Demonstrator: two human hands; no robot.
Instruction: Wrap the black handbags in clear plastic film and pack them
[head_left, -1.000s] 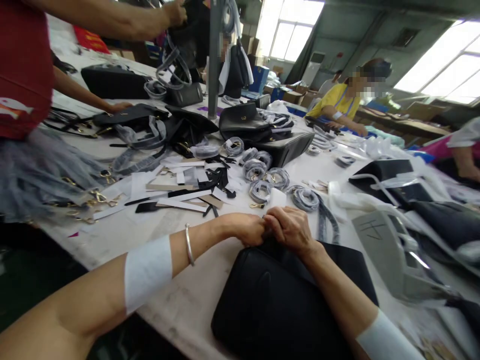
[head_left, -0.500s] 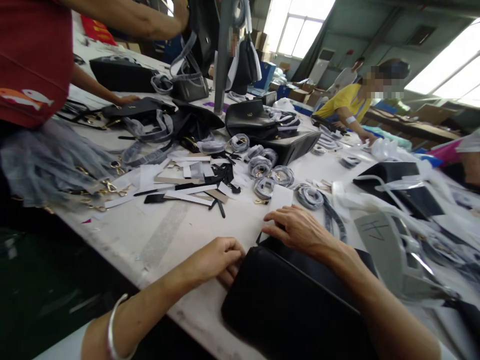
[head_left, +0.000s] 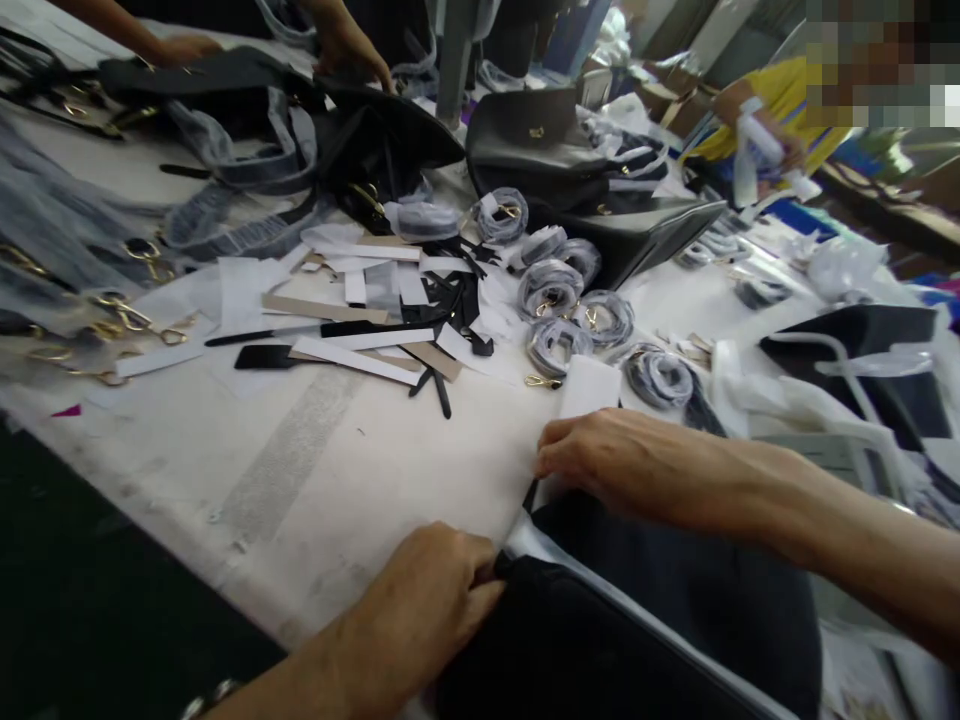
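A black handbag lies at the lower right, with a pale strip of lining or wrapping showing along its opening. My left hand pinches its near left corner between thumb and fingers. At the far side of the opening, my right hand has its fingers curled down over the edge of the bag. Just beyond those fingers is a white card-like piece. Coiled straps wrapped in plastic lie past it, some with gold clasps.
Offcuts of white card and black strips litter the table. More black bags stand farther back near a grey post. A co-worker's hand touches bags at the upper left. Someone in yellow works at the upper right.
My view has tipped down and closer. My left hand has gone from beside the bag to gripping its corner; the opening has parted, showing the pale strip. My right hand stays at the far edge.
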